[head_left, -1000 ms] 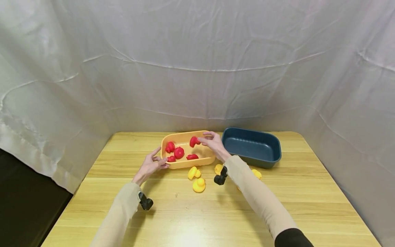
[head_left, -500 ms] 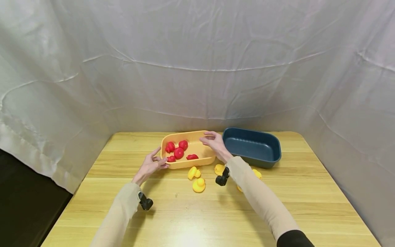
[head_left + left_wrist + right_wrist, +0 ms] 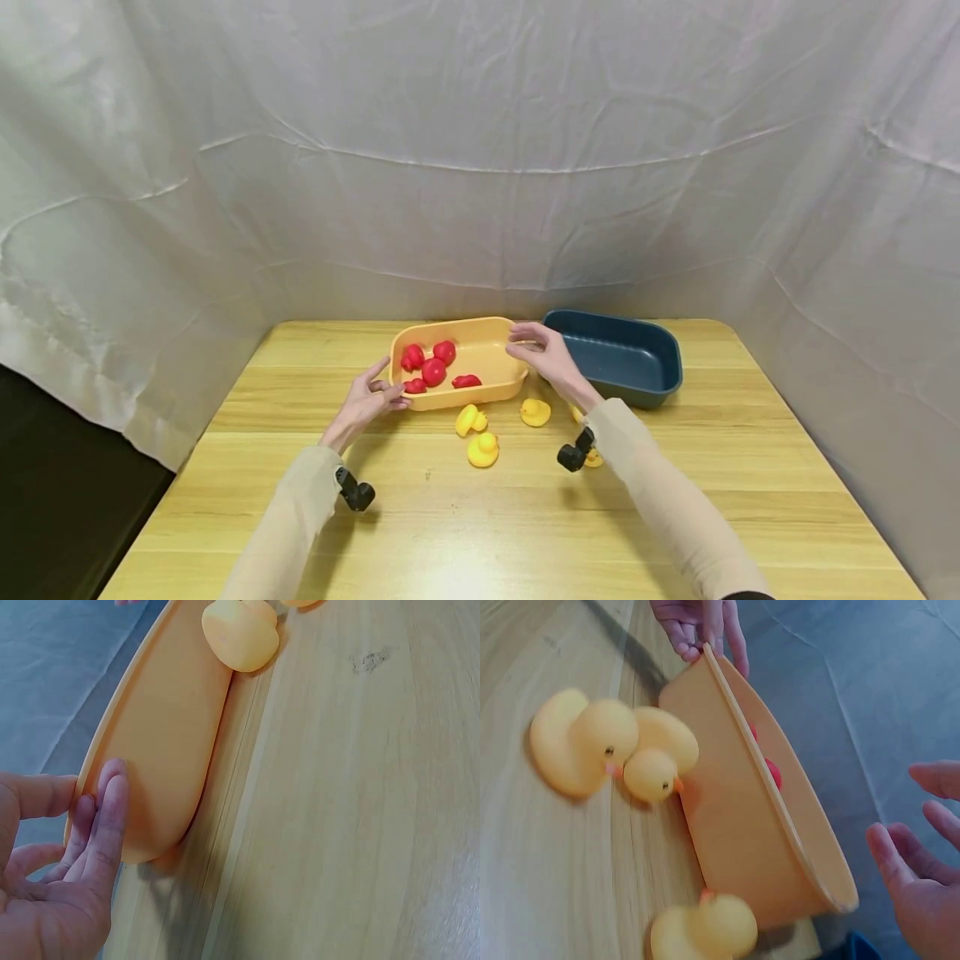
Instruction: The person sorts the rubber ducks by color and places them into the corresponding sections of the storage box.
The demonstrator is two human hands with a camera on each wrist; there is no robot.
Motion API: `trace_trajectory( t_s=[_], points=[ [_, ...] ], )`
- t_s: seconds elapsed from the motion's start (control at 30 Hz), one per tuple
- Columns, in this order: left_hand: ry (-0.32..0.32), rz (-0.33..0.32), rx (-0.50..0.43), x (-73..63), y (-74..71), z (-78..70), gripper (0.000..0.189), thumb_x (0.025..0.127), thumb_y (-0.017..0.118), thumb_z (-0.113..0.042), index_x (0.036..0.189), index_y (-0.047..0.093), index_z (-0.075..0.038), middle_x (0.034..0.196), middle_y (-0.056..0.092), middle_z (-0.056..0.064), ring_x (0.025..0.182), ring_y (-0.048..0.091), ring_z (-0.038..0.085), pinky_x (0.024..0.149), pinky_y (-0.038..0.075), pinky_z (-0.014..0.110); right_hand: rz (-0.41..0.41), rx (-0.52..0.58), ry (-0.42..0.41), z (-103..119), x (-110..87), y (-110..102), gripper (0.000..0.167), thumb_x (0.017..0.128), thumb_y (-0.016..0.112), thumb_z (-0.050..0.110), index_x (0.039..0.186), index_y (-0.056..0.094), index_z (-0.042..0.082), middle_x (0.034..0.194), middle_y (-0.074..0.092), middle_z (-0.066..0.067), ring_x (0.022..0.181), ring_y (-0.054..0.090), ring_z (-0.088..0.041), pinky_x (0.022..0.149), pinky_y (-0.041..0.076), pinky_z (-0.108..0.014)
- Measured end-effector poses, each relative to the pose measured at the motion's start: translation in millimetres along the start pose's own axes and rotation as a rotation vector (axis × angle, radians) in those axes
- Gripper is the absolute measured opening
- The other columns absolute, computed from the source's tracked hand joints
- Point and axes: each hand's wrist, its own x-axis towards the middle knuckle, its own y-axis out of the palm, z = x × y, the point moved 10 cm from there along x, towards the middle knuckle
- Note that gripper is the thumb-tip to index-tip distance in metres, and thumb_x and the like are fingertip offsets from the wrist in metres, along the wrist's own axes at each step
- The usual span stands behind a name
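My left hand [image 3: 365, 401] pinches the near left rim of an orange plastic tub [image 3: 487, 360]. In the left wrist view its thumb and fingers [image 3: 109, 817] lie on either side of the tub's edge. Several red rubber ducks [image 3: 433, 372] lie inside, mostly toward the left end. My right hand [image 3: 552, 357] hovers by the tub's right end, holding nothing, its fingers apart in the right wrist view. In front of the tub, several yellow rubber ducks [image 3: 483, 451] sit on the wooden table; the right sleeve partly covers some of them.
A dark blue tub [image 3: 611, 354] with nothing in it stands right of the orange one, partly behind my right hand. Grey cloth [image 3: 480, 208] hangs behind the table [image 3: 420, 517] and along its sides. A small black camera [image 3: 576, 450] hangs at my right wrist.
A red duck in my right hand was released into the orange tub, beside the other red ones. My right hand then drew back to the right. My left hand stayed put.
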Motion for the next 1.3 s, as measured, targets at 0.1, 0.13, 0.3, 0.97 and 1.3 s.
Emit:
trace_trajectory(
  t_s=[0.1,0.13,0.3,0.97,1.3],
  points=[
    [-0.001,-0.033,0.006,-0.5,-2.5,0.0,0.075,0.100,0.053,0.001,0.161,0.010,-0.002,0.083,0.058,0.002,0.077,0.074,0.013,0.087,0.063,0.030,0.018,-0.024,-0.063,4.5,-10.3,-12.7,0.039,0.096,0.067,0.008,0.132,0.058,-0.004,0.132,0.058,-0.034,0.117,0.064,-0.037,0.098,0.056,-0.025],
    [0.002,-0.045,0.007,-0.8,-3.7,-0.2,0.074,0.100,0.053,0.001,0.161,0.011,-0.002,0.084,0.058,0.002,0.077,0.074,0.013,0.086,0.063,0.030,0.019,-0.027,-0.077,4.3,-13.6,-18.0,0.039,0.096,0.067,0.007,0.132,0.058,-0.004,0.132,0.058,-0.033,0.115,0.066,-0.033,0.095,0.056,-0.020],
    [0.040,-0.101,0.024,-2.0,-13.7,-1.8,0.070,0.100,0.052,0.002,0.160,0.017,0.000,0.085,0.057,0.001,0.073,0.073,0.008,0.082,0.064,0.028,0.007,-0.062,-0.120,1.9,-33.7,-49.4,0.041,0.096,0.067,0.006,0.133,0.055,-0.008,0.131,0.058,-0.033,0.108,0.066,-0.014,0.091,0.053,-0.010],
    [0.071,-0.199,0.090,-7.3,-33.8,-5.3,0.065,0.102,0.052,-0.005,0.159,0.020,0.001,0.090,0.059,0.004,0.070,0.071,0.005,0.081,0.064,0.027,-0.433,-0.173,-0.189,-19.5,-94.9,-182.3,0.024,0.092,0.068,-0.003,0.115,0.066,-0.005,0.096,0.067,0.025,0.083,0.061,0.007,0.073,0.051,-0.003],
    [0.242,-0.403,0.544,-25.9,-33.2,-27.0,0.053,0.101,0.060,-0.024,0.146,0.046,0.000,0.085,0.066,0.015,0.064,0.062,0.012,0.060,0.049,0.018,-0.623,-0.414,0.176,-58.1,-118.8,-231.0,0.041,0.092,0.064,0.008,0.131,0.062,-0.003,0.115,0.062,-0.016,0.071,0.047,0.009,0.061,0.042,-0.006]
  ],
)
